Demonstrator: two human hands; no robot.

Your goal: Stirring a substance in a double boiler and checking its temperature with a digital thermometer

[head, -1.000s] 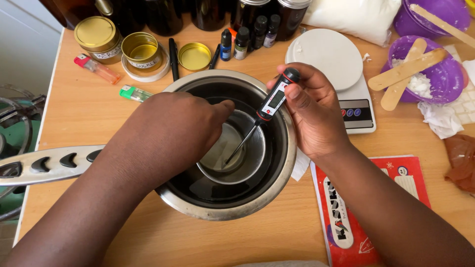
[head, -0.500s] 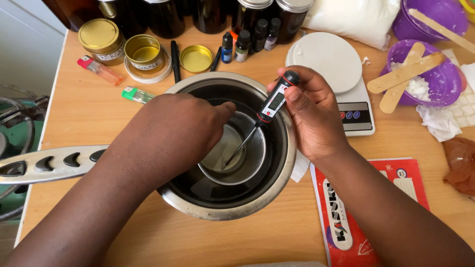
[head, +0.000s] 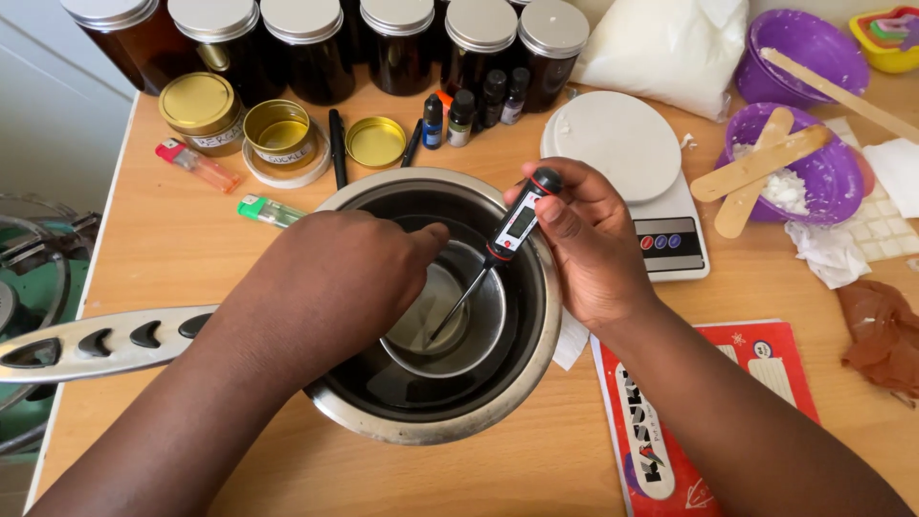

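A large steel bowl stands on the wooden table with a smaller steel cup inside it. My left hand reaches into the bowl and grips the cup's near rim. My right hand pinches a black digital probe thermometer by its head. The thermometer's thin metal probe slants down into the pale liquid in the cup.
A long metal handle sticks out left of the bowl. A white kitchen scale sits behind my right hand. Dark jars, gold tins, small dropper bottles, lighters, purple bowls with wooden sticks and a red packet surround it.
The view has tilted so everything sits lower in frame and the jar lids now show. Both hands keep their hold; the probe stays in the cup.
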